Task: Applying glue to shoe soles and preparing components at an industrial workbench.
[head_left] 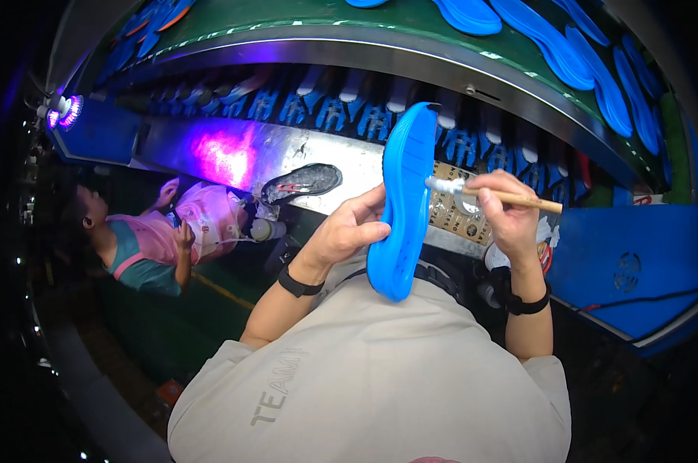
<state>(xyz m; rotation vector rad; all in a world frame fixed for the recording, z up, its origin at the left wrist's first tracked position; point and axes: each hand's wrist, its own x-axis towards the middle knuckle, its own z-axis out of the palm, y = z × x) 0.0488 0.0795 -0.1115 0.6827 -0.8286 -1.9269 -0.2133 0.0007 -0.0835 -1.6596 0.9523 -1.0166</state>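
Head view: left hand point(347, 231) closed around blue shoe sole point(401, 202), held upright on edge just below the conveyor rail point(411, 65). Right hand point(511, 212) pinched wooden-handled brush point(488, 193), bristles touching the sole's right rim. Step judged: coating the sole's edge. Next stroke needs steady bristle contact along that rim.

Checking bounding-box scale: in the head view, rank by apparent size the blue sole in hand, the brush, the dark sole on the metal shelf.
1. Blue shoe sole, largest, also nearest the camera.
2. Dark sole and brush look similar in length; unsure.
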